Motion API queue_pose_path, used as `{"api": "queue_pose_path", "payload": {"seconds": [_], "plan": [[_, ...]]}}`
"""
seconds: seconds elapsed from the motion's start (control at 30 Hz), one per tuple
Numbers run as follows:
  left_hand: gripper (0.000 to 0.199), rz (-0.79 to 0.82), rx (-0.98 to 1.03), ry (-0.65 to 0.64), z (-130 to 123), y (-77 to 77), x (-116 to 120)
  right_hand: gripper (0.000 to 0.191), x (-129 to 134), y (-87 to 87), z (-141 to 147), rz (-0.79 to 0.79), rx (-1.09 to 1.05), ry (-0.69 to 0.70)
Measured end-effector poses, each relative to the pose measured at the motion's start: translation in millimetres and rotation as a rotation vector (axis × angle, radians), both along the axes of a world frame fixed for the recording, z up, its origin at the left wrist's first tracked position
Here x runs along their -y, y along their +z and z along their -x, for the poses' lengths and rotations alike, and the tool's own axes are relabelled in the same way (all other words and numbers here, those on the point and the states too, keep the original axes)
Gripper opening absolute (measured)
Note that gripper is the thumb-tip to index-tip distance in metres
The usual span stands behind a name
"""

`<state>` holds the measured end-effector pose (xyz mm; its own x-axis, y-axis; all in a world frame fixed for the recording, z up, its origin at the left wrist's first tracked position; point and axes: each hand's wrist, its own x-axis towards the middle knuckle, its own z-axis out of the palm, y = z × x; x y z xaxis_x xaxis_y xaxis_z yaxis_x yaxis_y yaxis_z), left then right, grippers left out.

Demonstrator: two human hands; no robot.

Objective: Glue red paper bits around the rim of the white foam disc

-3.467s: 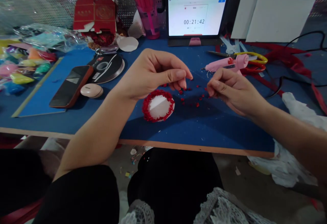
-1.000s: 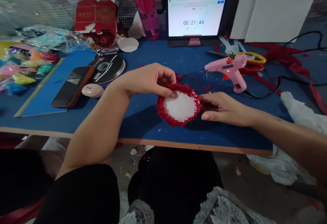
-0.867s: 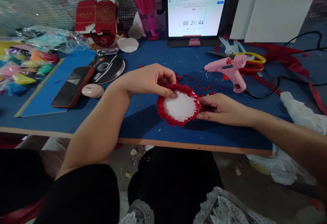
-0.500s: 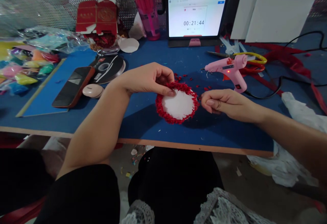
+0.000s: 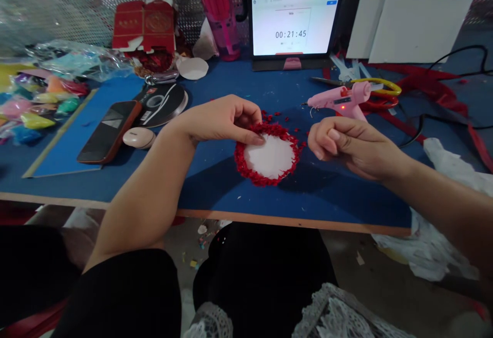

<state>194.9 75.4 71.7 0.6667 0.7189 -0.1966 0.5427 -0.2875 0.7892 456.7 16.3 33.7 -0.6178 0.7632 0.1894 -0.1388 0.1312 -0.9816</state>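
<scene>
My left hand (image 5: 234, 120) pinches the upper left edge of a round white disc (image 5: 271, 159) bordered with fluffy red trim, its thumb lying on the white face. The disc is held over the blue table. To its right, my right hand (image 5: 341, 145) is closed with thumb against fingers, apart from the disc; whatever it may hold is hidden. Small red bits (image 5: 271, 117) lie behind the disc. A pink glue gun (image 5: 341, 97) with a lit red light rests just behind my right hand, which covers part of its handle.
At the back stand a tablet (image 5: 296, 19) showing a timer and a pink bottle (image 5: 221, 17). Scissors (image 5: 379, 87) and red ribbon (image 5: 435, 91) lie right. A phone (image 5: 110, 131), a ribbon spool (image 5: 162, 102) and a beige oval case (image 5: 138, 137) lie left. A black cable (image 5: 421, 121) crosses the right side.
My right hand has moved up and slightly right, away from the disc's edge, and now covers the glue gun's lower handle. My left hand and the disc have stayed in place.
</scene>
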Motion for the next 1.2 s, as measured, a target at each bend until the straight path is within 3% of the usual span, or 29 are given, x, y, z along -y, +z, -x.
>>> {"api": "queue_pose_path", "payload": {"seconds": [0.17,0.33,0.53,0.73,0.83,1.03,1.2], "plan": [[0.029,-0.016,-0.004,0.047,3,1.5,-1,0.04,-4,1.0,1,0.02,0.03,-0.127],[0.024,0.027,0.113,0.142,6,4.1,-3,0.034,-11,-1.0,-2,0.061,0.028,-0.223],[0.023,0.032,0.184,0.221,6,4.1,-3,0.03,-7,-8.7,1,0.086,0.238,-0.153],[0.027,-0.035,0.108,0.225,-1,3.9,1,0.033,1,-8.5,5,-0.013,0.336,-0.097],[0.027,-0.053,0.081,0.202,-5,2.4,4,0.038,2,-7.5,6,-0.062,0.348,-0.116],[0.029,-0.084,0.164,0.291,-12,-1.2,6,0.04,0,-9.4,9,-0.076,0.36,-0.219],[0.024,-0.18,0.041,0.243,-10,2.9,10,0.039,-2,-12.5,9,-0.03,0.311,-0.238]]}}
